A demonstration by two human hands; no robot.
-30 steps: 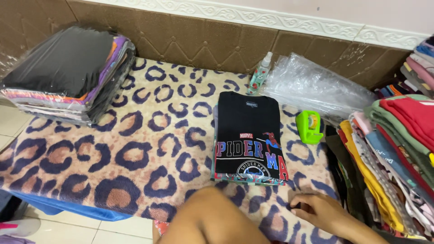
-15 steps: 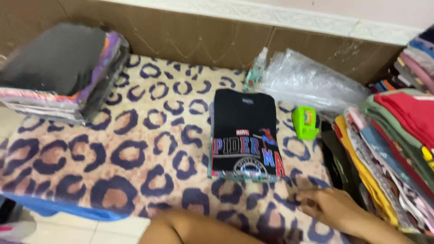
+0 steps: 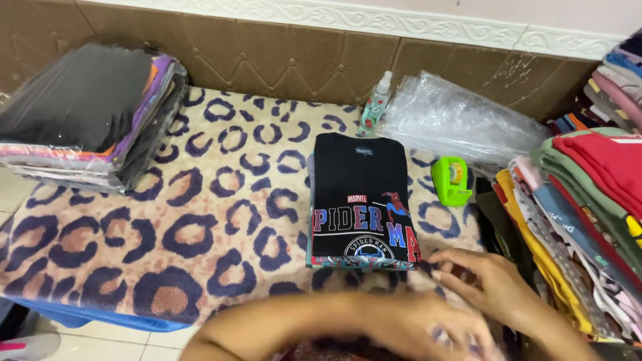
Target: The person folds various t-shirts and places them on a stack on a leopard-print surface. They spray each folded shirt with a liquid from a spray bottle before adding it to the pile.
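The blanket (image 3: 200,220), spotted like a leopard, covers the surface I lean over, running from the tiled wall down to the near edge. At its far left corner sits a stack (image 3: 87,113) of bagged shirts, black on top. Along the right edge a pile (image 3: 588,200) of loose folded clothes in red, green, yellow and blue climbs out of view. At the far right corner lies a heap of clear bags (image 3: 455,113), against the wall.

Right of the middle lies the black shirt (image 3: 361,200), folded flat, its collar toward the wall and its coloured print toward me; it rests on other folded cloth whose edges show under it. My left arm crosses the near edge below it, and my left hand (image 3: 428,327) is blurred just past the shirt's near right corner, so I cannot tell how its fingers stand. My right hand (image 3: 488,281) is beside it, fingers loosely spread and reaching left, the tips near that same corner, holding nothing I can see.

A green tape dispenser (image 3: 449,179) stands just right of the shirt. A small spray bottle (image 3: 374,105) stands by the wall behind the collar.
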